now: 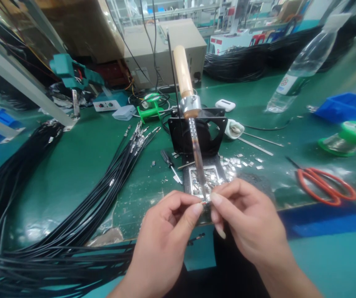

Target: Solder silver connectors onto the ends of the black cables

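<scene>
My left hand (171, 227) is closed in a pinch, and a thin wire end (204, 203) with a reddish tint shows at its fingertips. Facing it, my right hand (246, 219) is pinched too; whatever lies between its thumb and fingers is too small to make out. The tip of a soldering iron (197, 153) with a wooden handle comes down right between the two hands. Behind the fingertips lies a small tray (190, 182) with tiny silver metal pieces in it. A black fan (196, 132) stands upright behind the iron.
Bundles of black cables (103, 198) spread across the left side. Loose metal pieces (235, 162) and a screwdriver (169, 161) lie near the tray. On the right are orange-handled scissors (323, 186), a green solder spool (345, 138), a blue bin (347, 107) and a tilted-looking plastic bottle (308, 66).
</scene>
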`<state>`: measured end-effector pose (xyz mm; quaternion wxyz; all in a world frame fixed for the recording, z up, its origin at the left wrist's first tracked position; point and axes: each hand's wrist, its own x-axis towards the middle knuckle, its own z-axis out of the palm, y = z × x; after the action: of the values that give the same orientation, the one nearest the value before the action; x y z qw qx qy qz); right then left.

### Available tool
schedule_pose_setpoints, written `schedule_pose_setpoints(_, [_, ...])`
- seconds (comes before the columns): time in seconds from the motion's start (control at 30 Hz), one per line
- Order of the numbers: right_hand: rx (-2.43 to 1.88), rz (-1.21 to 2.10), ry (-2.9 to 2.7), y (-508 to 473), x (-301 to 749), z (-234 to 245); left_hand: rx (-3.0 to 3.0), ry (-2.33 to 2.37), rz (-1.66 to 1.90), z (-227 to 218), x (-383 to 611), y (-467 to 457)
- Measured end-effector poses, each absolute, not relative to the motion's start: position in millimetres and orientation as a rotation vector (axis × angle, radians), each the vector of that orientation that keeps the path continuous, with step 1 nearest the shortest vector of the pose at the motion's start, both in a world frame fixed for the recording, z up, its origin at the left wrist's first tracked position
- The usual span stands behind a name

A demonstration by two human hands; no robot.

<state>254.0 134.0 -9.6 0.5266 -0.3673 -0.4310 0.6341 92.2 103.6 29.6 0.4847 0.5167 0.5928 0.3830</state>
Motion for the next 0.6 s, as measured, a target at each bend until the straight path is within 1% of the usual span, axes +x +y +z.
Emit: schedule_pose_setpoints(0.6, [-0.886,1.529,-1.009,131.5,253.9,-10.9,1.229,1.402,0.941,29.1,90.6,102.4])
